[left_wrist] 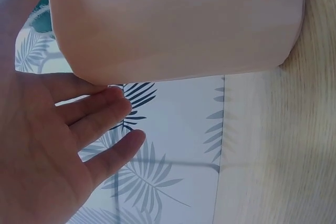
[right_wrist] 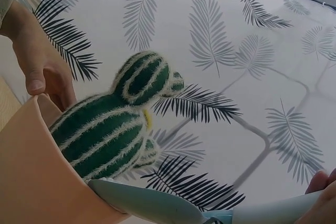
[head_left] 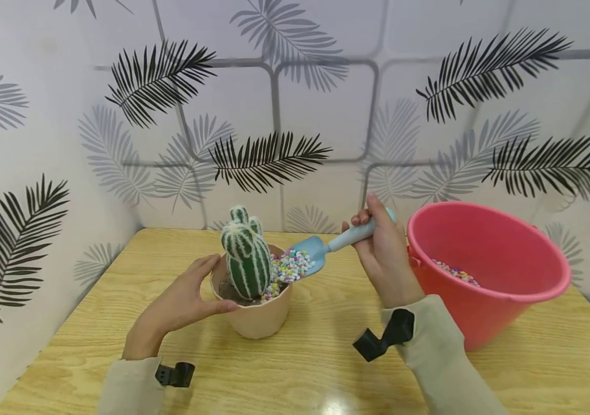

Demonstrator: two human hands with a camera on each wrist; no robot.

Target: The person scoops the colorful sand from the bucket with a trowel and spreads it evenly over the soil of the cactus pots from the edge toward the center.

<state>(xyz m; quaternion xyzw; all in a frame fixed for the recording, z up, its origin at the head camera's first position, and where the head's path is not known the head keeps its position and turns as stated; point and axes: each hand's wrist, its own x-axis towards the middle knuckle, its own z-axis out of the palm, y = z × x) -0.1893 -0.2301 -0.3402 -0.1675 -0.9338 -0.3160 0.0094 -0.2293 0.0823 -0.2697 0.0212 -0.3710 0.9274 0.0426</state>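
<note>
A green cactus with pale fuzzy ribs (head_left: pixel 247 262) stands in a peach flowerpot (head_left: pixel 260 321), with dark soil on the left and colourful pebbles (head_left: pixel 270 293) on the right. My left hand (head_left: pixel 186 302) holds the pot's left side, its thumb at the front of the rim and its fingers further back; the left wrist view shows those fingers (left_wrist: pixel 100 119) beside the pot wall. My right hand (head_left: pixel 385 253) grips the handle of a light blue garden trowel (head_left: pixel 316 248). Multicoloured pebbles fill its scoop, whose tip is over the pot's right rim.
A large pink bucket (head_left: pixel 487 311) stands to the right of my right hand, with more pebbles (head_left: pixel 456 274) inside. The wood-grain table (head_left: pixel 305 374) meets a leaf-patterned wall (head_left: pixel 326 121) at the back.
</note>
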